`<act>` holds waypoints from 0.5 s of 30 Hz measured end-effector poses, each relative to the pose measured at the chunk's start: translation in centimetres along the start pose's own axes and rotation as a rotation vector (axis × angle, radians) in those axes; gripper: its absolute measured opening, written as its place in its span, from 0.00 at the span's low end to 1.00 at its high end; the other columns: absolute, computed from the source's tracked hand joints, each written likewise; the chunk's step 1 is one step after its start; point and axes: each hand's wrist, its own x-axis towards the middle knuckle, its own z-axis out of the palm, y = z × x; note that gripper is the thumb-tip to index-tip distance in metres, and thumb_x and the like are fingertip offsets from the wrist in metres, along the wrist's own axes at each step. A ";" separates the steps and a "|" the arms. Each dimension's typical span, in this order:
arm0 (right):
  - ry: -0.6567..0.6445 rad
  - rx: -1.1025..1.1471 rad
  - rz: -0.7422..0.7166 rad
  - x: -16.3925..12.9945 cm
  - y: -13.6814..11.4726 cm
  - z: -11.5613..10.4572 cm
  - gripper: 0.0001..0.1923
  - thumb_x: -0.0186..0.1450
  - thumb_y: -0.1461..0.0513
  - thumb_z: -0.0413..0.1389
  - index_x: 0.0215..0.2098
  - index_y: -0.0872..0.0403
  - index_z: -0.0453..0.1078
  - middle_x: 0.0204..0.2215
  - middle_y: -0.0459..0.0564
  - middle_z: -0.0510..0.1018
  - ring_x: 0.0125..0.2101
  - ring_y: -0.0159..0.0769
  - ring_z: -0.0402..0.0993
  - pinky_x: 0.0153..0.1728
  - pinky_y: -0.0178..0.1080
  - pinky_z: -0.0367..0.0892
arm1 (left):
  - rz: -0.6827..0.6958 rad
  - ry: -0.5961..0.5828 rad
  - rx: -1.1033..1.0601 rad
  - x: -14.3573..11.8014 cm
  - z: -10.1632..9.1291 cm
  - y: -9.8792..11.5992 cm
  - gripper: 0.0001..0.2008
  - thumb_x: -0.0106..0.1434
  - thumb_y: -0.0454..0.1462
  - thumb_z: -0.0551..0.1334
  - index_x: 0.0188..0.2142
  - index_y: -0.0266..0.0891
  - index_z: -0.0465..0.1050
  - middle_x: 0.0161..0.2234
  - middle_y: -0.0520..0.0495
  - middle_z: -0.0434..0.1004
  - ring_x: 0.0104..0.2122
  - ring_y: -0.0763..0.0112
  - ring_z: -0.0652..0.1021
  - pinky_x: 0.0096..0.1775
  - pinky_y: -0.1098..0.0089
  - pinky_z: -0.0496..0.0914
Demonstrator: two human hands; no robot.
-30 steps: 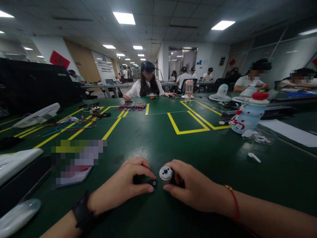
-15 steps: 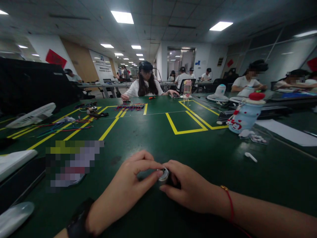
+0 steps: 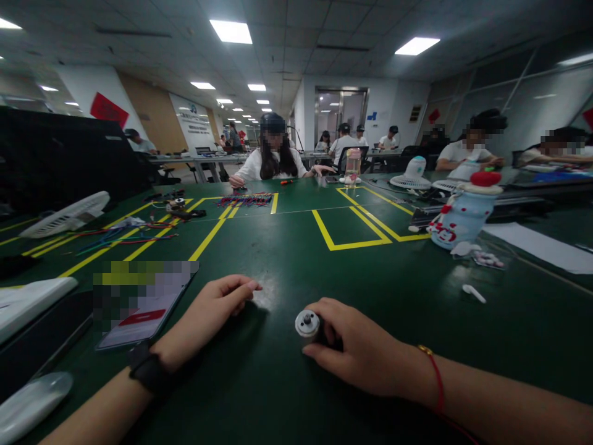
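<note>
My right hand (image 3: 354,346) is wrapped round a small electric motor (image 3: 307,322) with a silvery round end face. The motor stands upright at the middle of the green table, its short shaft and the small holes beside it facing up. Apart from it, to the left, is my left hand (image 3: 217,312), low over the table. Its thumb and fingers are pressed together; anything between them is hidden or too small to make out.
A phone (image 3: 139,330) lies left of my left hand, near a white mouse (image 3: 34,398). Loose wires (image 3: 125,232) and a white fan (image 3: 69,216) are farther left. To the right are an earbud (image 3: 473,293) and a blue bottle (image 3: 463,213). A co-worker (image 3: 275,154) sits opposite.
My left hand has left the top of the motor and moved away to the left, uncovering the end face and shaft. My right hand keeps its hold on the motor.
</note>
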 end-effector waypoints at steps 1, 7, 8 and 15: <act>-0.001 0.001 0.002 0.0 0.0 0.0 0.13 0.61 0.60 0.58 0.44 0.54 0.66 0.34 0.48 0.70 0.28 0.31 0.63 0.28 0.35 0.59 | -0.013 0.010 -0.017 0.2 -0.2 -0.3 0.20 0.63 0.52 0.55 0.38 0.38 0.73 0.26 0.53 0.69 0.23 0.72 0.69 0.24 0.75 0.60; -0.006 0.003 -0.001 -0.1 0.1 0.0 0.13 0.61 0.60 0.58 0.44 0.54 0.66 0.35 0.47 0.70 0.28 0.30 0.63 0.28 0.35 0.60 | -0.017 -0.014 -0.034 0.1 -0.3 -0.3 0.18 0.63 0.51 0.56 0.37 0.38 0.73 0.26 0.53 0.68 0.24 0.73 0.68 0.26 0.75 0.61; -0.006 0.002 0.000 -0.1 0.1 0.0 0.13 0.61 0.59 0.57 0.44 0.54 0.66 0.35 0.47 0.70 0.28 0.31 0.63 0.28 0.35 0.60 | -0.008 -0.022 -0.025 0.1 -0.3 -0.2 0.18 0.63 0.50 0.56 0.37 0.38 0.73 0.26 0.53 0.67 0.24 0.73 0.68 0.26 0.75 0.61; -0.002 -0.012 0.001 0.0 0.0 0.1 0.12 0.61 0.60 0.57 0.42 0.54 0.66 0.34 0.47 0.70 0.28 0.31 0.63 0.28 0.35 0.59 | 0.085 -0.094 0.062 -0.9 0.6 0.6 0.19 0.62 0.41 0.58 0.54 0.45 0.65 0.39 0.49 0.71 0.35 0.68 0.73 0.37 0.68 0.68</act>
